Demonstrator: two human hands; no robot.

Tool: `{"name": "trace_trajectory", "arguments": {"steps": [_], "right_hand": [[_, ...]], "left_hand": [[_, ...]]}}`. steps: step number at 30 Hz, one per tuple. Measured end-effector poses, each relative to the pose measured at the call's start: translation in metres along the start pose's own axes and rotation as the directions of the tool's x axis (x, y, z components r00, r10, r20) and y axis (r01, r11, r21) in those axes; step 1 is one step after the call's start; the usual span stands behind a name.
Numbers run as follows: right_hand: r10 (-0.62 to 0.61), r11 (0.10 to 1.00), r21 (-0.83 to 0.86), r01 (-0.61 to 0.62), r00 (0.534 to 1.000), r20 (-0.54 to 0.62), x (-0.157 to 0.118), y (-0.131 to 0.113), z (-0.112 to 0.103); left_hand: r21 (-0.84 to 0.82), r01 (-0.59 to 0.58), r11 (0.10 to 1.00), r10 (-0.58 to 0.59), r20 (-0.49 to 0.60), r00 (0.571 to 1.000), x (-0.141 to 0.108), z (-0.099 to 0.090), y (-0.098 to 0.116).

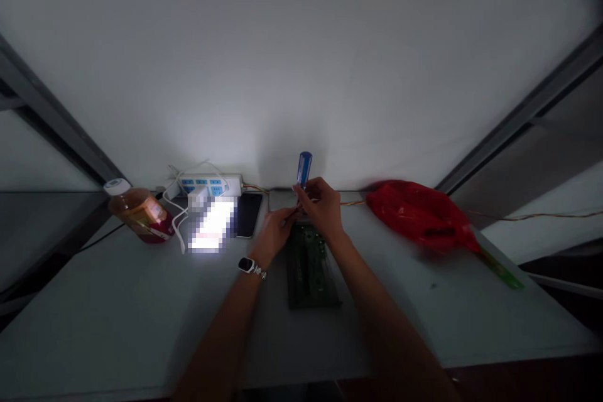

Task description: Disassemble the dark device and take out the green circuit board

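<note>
We log a pale grey table [108, 320] set against a broad white wall [301, 56], with grey metal struts [56, 122] slanting in at the left of the view. Along the table's far edge, on our left, sits a white power strip with blue sockets [210, 185], a white charger [198, 196] plugged into it and a tangle of white cable [176, 226] falling to the tabletop. A clear plastic bottle with a white cap and amber liquid [139, 213] lies tilted just beside that cable. A black smartphone [249, 213] rests near the strip, beside a bright pixelated patch [211, 224] that hides whatever lies there. To the right, a crumpled red plastic bag [419, 217] sits on the table, with a green strip [502, 270] by its far corner, and a thin copper-coloured wire [353, 203] runs behind the hands toward it. At the centre, a dark green circuit board [308, 270] lies flat, its far end under both hands. The right hand [320, 207] is closed around a blue-handled screwdriver [304, 169], fingers curled just under the handle, which stands nearly upright and leans slightly. The left hand [276, 232], a dark wristwatch with a metal band [249, 267] on its wrist, has its fingers drawn together near the screwdriver's shaft; whether they pinch anything, we cannot tell. The screwdriver's tip is hidden by the fingers.
</note>
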State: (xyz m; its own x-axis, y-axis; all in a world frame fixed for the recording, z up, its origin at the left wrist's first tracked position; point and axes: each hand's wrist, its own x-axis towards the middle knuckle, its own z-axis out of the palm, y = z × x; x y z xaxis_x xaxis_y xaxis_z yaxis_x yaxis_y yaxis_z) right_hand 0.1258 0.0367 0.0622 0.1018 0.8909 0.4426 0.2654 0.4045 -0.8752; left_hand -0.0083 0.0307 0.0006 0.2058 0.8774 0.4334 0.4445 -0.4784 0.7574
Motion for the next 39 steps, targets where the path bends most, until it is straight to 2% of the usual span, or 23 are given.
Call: {"name": "trace_trajectory", "arguments": {"steps": [3,7,9,11,13,15,17,20,23,26,28,32,39], "right_hand": [[-0.043,0.998,-0.031,0.046,0.995,0.085,0.0,-0.003,-0.005],[-0.049,0.999,0.024,0.044,0.968,0.246,0.001,-0.005,-0.011],[-0.045,0.999,0.015,0.043,0.98,0.194,0.001,-0.004,-0.01],[-0.033,0.999,-0.032,0.035,0.998,0.059,0.0,-0.004,-0.006],[-0.03,0.995,-0.101,0.023,0.997,-0.071,-0.001,-0.004,-0.002],[-0.037,0.988,-0.151,0.018,0.992,-0.122,-0.001,-0.005,0.0],[-0.039,0.989,-0.144,0.026,0.996,-0.083,-0.001,-0.005,0.0],[-0.034,0.997,-0.069,0.04,0.996,0.077,0.001,-0.005,-0.005],[-0.033,0.999,-0.019,0.038,0.982,0.186,0.003,-0.004,-0.009],[-0.019,1.0,-0.004,0.02,0.972,0.235,0.003,-0.004,-0.009],[-0.017,0.999,-0.025,0.023,0.977,0.211,0.001,-0.003,-0.008],[-0.003,0.994,-0.106,0.009,0.998,0.058,-0.006,0.007,-0.005],[-0.001,0.986,-0.168,0.003,1.0,0.011,-0.011,0.013,-0.004]], "left_hand": [[0.003,-0.01,1.0,0.011,-0.009,1.0,0.0,0.0,0.001],[0.01,0.001,1.0,-0.001,-0.019,1.0,-0.001,-0.001,0.005],[0.008,0.004,1.0,-0.004,-0.033,0.999,-0.001,0.0,0.006],[0.006,-0.009,1.0,0.009,-0.047,0.999,-0.002,0.001,0.006],[0.01,-0.022,1.0,0.022,-0.054,0.998,-0.002,0.003,0.006],[0.023,-0.023,0.999,0.024,-0.066,0.998,-0.002,0.004,0.005],[0.029,-0.01,1.0,0.012,-0.085,0.996,-0.002,0.005,0.005],[0.0,0.02,1.0,-0.02,-0.09,0.996,-0.003,0.004,0.004],[-0.048,0.033,0.998,-0.035,-0.039,0.999,-0.003,0.002,0.001],[-0.07,0.02,0.997,-0.019,0.017,1.0,-0.003,0.0,-0.004],[-0.065,0.014,0.998,-0.013,0.012,1.0,-0.003,0.0,-0.008],[-0.052,0.01,0.999,-0.012,-0.044,0.999,-0.003,0.002,-0.01],[-0.031,0.056,0.998,-0.059,-0.101,0.993,-0.002,0.004,-0.004]]}}
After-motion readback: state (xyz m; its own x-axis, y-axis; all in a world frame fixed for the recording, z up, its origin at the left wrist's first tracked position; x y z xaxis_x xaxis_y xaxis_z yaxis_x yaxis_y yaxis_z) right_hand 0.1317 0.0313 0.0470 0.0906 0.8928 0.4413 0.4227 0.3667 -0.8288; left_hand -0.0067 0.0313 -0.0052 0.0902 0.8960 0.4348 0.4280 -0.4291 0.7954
